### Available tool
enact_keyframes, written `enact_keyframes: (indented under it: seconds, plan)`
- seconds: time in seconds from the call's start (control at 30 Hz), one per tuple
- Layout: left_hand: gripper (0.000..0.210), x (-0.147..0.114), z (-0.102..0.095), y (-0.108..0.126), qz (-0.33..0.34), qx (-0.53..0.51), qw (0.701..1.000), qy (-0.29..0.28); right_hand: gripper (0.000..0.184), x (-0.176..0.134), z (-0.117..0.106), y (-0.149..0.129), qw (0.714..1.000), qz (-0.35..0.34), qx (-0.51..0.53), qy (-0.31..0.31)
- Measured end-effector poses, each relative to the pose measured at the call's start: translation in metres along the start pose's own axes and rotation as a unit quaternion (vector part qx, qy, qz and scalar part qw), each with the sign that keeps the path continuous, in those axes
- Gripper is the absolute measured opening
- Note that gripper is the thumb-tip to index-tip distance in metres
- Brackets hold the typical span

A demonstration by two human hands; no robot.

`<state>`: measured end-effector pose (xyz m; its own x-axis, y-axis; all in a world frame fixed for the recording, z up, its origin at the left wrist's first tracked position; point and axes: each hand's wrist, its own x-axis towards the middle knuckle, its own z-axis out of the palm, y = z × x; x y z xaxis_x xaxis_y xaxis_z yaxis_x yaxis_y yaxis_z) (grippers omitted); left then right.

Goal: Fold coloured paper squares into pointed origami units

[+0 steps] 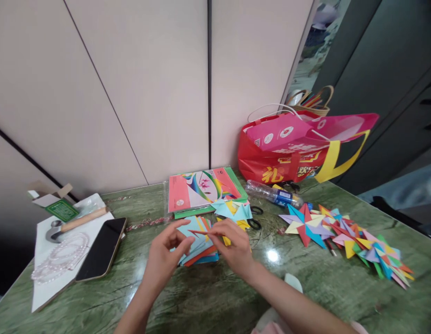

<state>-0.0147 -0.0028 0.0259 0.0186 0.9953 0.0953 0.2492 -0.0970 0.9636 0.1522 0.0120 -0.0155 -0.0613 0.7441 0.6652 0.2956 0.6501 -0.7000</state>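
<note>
A small folded piece of red paper (pixel 197 232) is pinched at its right end by the thumb and fingers of my right hand (pixel 234 243). My left hand (pixel 167 248) is close by on the left, thumb and fingers curved and apart, near the pointed left end of the paper. Below both hands lies a stack of coloured paper squares (pixel 198 254), light blue, orange and blue. Just behind my right hand are folded light-blue and yellow paper pieces (pixel 236 211), partly hidden, with the black handles of scissors (pixel 255 224) sticking out beside them.
Paper packs (pixel 203 188) lie by the wall. Several multicoloured paper stars (pixel 304 226) overlap at right, near a plastic bottle (pixel 274 193) and a red bag (pixel 285 148). At left, a phone (pixel 102 249), a wooden-handled tool (pixel 85 219), beads (pixel 59 260) and a small box (pixel 62 208) rest on a white board.
</note>
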Motion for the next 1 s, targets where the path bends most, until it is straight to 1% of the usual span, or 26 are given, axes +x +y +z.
enact_keyframes:
  seconds: [0.03, 0.07, 0.1, 0.17, 0.27, 0.4, 0.53, 0.67, 0.77, 0.87, 1.0]
  plan:
    - [0.038, -0.002, 0.001, 0.002, -0.017, -0.011, 0.999, -0.028, 0.009, -0.001, -0.001, -0.001, 0.999, -0.048, -0.023, -0.006]
    - [0.036, -0.003, 0.003, 0.003, -0.028, -0.015, 0.998, -0.048, 0.011, -0.002, -0.001, -0.002, 0.995, -0.084, -0.044, -0.015]
    - [0.030, -0.004, 0.005, 0.002, -0.032, -0.012, 0.998, -0.058, 0.012, -0.003, -0.001, -0.002, 0.992, -0.109, -0.061, -0.025]
    - [0.019, -0.004, 0.009, -0.003, -0.029, 0.006, 0.998, -0.060, 0.012, -0.005, 0.000, -0.002, 0.986, -0.133, -0.087, -0.041]
    - [0.013, -0.001, 0.012, -0.011, -0.031, 0.023, 0.999, -0.030, 0.011, -0.006, 0.002, 0.000, 0.984, -0.133, -0.107, -0.046]
    - [0.010, 0.003, 0.010, -0.017, -0.019, 0.020, 1.000, 0.010, 0.012, -0.006, 0.003, 0.001, 0.987, -0.115, -0.103, -0.050]
    - [0.012, 0.004, 0.010, -0.016, -0.039, -0.013, 0.999, 0.018, 0.014, -0.006, 0.003, 0.002, 0.988, -0.111, -0.092, -0.054]
    - [0.013, 0.005, 0.011, -0.017, -0.052, -0.040, 0.997, 0.040, 0.012, -0.006, 0.004, 0.004, 0.988, -0.115, -0.077, -0.062]
    - [0.011, 0.006, 0.010, -0.017, -0.044, -0.033, 0.997, 0.045, 0.011, -0.004, 0.005, 0.006, 0.989, -0.113, -0.074, -0.055]
    - [0.011, 0.006, 0.009, -0.018, -0.030, -0.018, 0.998, 0.046, 0.009, -0.002, 0.005, 0.006, 0.991, -0.112, -0.069, -0.034]
    - [0.010, 0.004, 0.009, -0.020, -0.001, 0.010, 0.998, 0.067, 0.008, -0.001, 0.005, 0.006, 0.994, -0.086, -0.068, -0.024]
